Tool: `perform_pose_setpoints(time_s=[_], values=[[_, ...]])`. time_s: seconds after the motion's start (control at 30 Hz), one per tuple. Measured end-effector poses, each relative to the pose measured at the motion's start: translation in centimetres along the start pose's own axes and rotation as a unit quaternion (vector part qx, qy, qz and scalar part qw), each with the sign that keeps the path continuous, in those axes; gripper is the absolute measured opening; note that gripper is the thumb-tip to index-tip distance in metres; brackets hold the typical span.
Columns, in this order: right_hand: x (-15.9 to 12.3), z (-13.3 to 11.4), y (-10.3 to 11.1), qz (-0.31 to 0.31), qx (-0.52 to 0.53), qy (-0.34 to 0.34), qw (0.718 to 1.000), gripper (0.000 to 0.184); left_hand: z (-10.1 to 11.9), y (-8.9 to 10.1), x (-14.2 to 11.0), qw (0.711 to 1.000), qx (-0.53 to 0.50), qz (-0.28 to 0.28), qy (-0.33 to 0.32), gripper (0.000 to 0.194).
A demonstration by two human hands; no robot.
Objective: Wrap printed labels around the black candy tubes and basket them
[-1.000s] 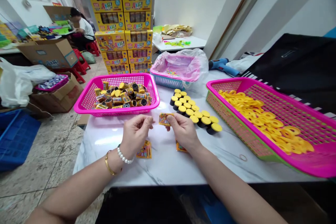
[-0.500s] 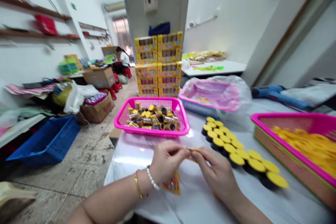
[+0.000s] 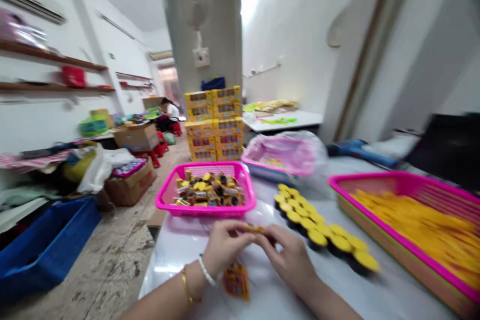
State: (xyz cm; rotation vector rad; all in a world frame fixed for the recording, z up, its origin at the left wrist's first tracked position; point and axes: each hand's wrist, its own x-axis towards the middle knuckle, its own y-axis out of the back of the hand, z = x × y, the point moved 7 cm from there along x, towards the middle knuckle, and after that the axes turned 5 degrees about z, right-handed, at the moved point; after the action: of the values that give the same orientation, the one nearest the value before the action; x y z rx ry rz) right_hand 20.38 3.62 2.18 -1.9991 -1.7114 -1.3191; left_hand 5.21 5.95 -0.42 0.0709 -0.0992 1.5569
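Note:
My left hand [image 3: 226, 249], with a white bead bracelet and a gold bangle at the wrist, pinches one end of a small yellow-orange piece [image 3: 254, 229]. The other end is between the fingertips of my right hand [image 3: 291, 256]. Blur and fingers hide its exact kind; it looks thin and narrow. Below, a printed orange sheet piece [image 3: 237, 281] lies on the white table [image 3: 270, 297]. Beyond my hands stands a pink basket [image 3: 210, 212] of small cylinders with yellow or black ends. To the right run rows of black round pieces with yellow tops [image 3: 317, 238].
A large pink-rimmed basket [image 3: 378, 221] of flat yellow pieces stands at the right. Behind are a plastic-lined pink basket [image 3: 296, 160], stacked yellow boxes [image 3: 213, 127] and a blue tool [image 3: 360, 151]. A blue crate [image 3: 48, 245] sits on the floor; a person [image 3: 170, 112] sits far back.
The view has tilted up and turned right, so things appear lower and further left. Both hands still hold the small piece, which now appears more level between the fingertips.

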Motion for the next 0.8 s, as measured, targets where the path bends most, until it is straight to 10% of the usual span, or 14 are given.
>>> perform_pose_setpoints(time_s=[0.23,0.43,0.6,0.8], values=[[1.0,0.4,2.2,-0.063,-0.16,-0.014,0.985,0.036,-1.1,0.1,0.1,0.983,-0.032,-0.088,0.16,0.044],[1.2,2.5,8.1,-0.039,-0.448,-0.192,0.872,0.038,-1.9,0.5,0.0,0.967,-0.075,-0.078,0.232,0.056],[0.1,4.3,7.2,-0.169,-0.514,-0.297,0.787,0.037,-2.0,0.4,0.1,0.957,-0.129,-0.086,0.244,0.054],[0.0,4.4,6.3,-0.189,-0.521,-0.306,0.774,0.043,-1.9,-0.3,-0.5,0.946,-0.184,-0.097,0.248,0.047]])
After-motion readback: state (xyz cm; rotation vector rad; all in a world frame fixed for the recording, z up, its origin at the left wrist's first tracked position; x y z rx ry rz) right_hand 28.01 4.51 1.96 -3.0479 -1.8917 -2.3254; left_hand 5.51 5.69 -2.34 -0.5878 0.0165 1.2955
